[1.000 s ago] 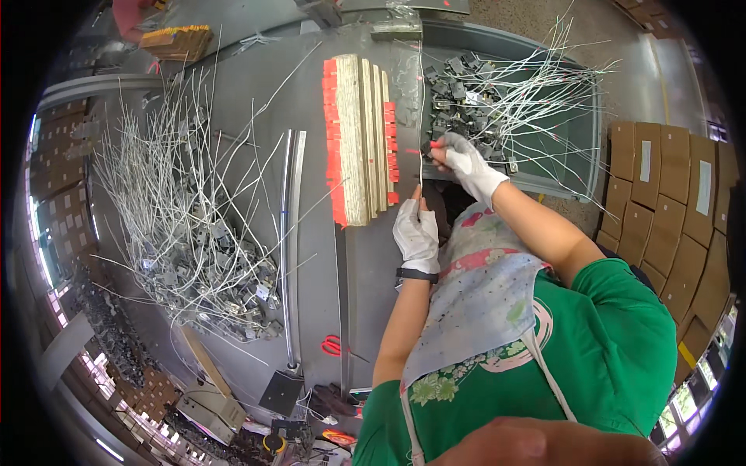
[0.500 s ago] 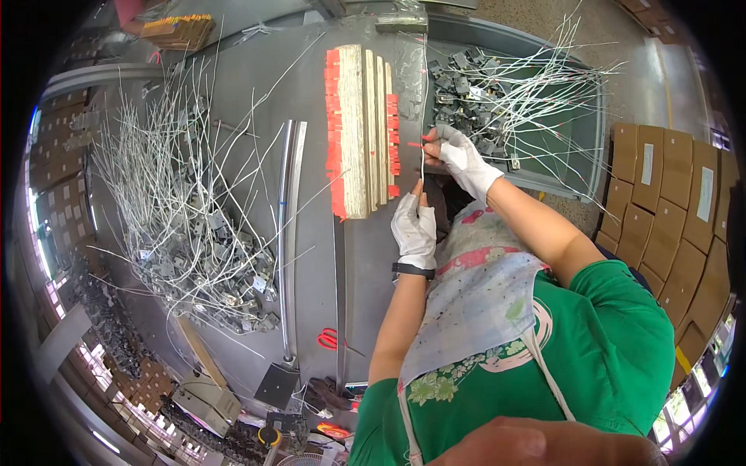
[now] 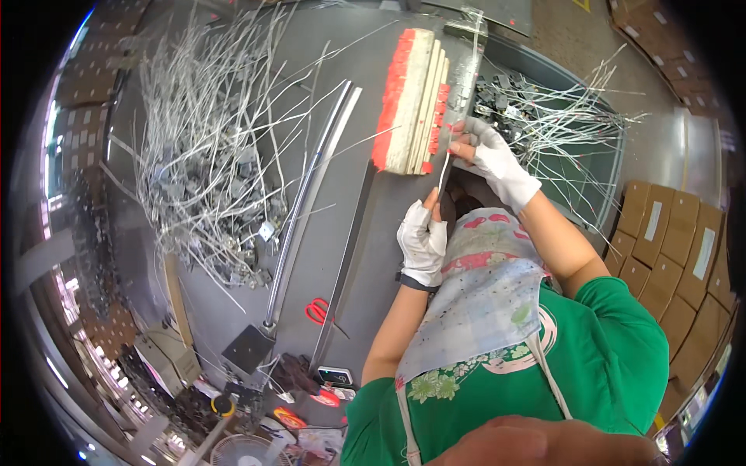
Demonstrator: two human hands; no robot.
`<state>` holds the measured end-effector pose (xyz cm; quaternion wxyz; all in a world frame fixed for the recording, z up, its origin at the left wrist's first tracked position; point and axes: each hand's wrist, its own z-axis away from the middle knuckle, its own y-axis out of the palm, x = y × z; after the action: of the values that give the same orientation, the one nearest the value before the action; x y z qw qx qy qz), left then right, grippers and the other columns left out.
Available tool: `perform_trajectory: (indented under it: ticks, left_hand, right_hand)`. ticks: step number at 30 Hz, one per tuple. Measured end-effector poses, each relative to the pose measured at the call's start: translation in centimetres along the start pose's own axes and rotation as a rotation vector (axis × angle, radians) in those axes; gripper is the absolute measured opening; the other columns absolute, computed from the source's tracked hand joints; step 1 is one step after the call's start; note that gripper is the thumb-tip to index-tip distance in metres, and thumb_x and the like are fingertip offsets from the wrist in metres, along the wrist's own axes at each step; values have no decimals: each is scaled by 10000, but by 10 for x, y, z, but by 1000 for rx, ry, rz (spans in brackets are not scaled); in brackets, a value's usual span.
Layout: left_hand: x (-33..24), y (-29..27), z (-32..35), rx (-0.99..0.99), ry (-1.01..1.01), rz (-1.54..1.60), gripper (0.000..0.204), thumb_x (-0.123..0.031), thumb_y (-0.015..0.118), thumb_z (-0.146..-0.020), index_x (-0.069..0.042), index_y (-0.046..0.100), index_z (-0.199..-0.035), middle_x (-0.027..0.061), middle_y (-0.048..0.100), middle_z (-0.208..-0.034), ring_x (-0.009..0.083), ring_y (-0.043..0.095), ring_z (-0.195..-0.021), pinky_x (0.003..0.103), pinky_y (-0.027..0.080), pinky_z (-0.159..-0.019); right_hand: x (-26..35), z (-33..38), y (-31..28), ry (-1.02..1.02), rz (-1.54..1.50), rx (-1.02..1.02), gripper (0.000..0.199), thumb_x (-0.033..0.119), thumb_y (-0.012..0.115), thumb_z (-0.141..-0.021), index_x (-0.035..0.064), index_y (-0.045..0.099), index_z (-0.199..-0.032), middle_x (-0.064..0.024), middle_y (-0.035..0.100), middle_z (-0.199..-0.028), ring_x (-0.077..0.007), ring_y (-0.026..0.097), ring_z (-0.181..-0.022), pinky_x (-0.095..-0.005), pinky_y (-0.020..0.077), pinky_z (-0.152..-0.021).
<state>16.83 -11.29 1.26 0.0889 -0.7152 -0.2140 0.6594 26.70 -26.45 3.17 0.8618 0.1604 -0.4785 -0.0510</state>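
My left hand (image 3: 422, 242), in a white fingerless glove, pinches a thin white wire (image 3: 444, 172) between thumb and fingers near the table edge. Farther along the same wire, my right hand (image 3: 491, 159), gloved alike, has its fingertips closed on it beside a small bit of red tape. The wire runs nearly straight between both hands. Just left of them lies a stack of cream strips (image 3: 409, 101) with red tape tabs (image 3: 392, 101) sticking out along its sides. What the right fingertips press on is partly hidden.
A heap of white wires with dark metal parts (image 3: 225, 186) covers the table's left. A green bin (image 3: 575, 180) at right holds similar wired parts. Metal rails (image 3: 309, 186) and red-handled scissors (image 3: 317, 311) lie nearer. Stacked cartons (image 3: 676, 233) stand right; a fan (image 3: 247, 450) is at lower left.
The view has turned, so the table things appear shifted and tilted. Both hands keep hold of the wire; the right fingertips now sit close to the strips' red tabs.
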Motion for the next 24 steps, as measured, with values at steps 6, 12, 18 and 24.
perform_trajectory:
  ticks: [6, 12, 18, 24]
  left_hand:
    - [-13, -37, 29, -165, 290, -101, 326, 59, 581, -732, -64, 634, -1029, 122, 556, -674, 258, 536, -562, 306, 434, -539]
    - [-19, -71, 51, -81, 353, -249, 375, 76, 575, -713, -75, 626, -1053, 125, 515, -652, 238, 495, -522, 310, 417, -517]
    - [-37, -101, 53, 81, -281, 405, 250, -131, 551, -842, -15, 603, -1057, -4, 539, -677, 83, 475, -560, 231, 366, -492]
    - [-54, -100, 31, 582, 32, 346, 263, -227, 475, -854, -44, 600, -996, 54, 578, -642, 163, 598, -575, 319, 462, -560]
  right_hand:
    - [4, 37, 40, -198, 52, 38, 442, 88, 663, -763, 27, 416, -1124, -33, 579, -766, -100, 547, -718, -215, 422, -666]
    - [-6, 69, 67, -220, -22, 42, 419, 50, 651, -767, 31, 430, -1123, -73, 592, -809, -134, 561, -758, -234, 439, -699]
    - [-23, 82, 86, -501, -121, 25, 313, 33, 605, -792, 77, 407, -1031, -70, 607, -787, -110, 535, -715, -221, 416, -657]
    - [-20, 93, 79, -831, 24, -135, 120, 44, 547, -840, 90, 467, -917, -32, 556, -855, -117, 515, -780, -263, 404, -734]
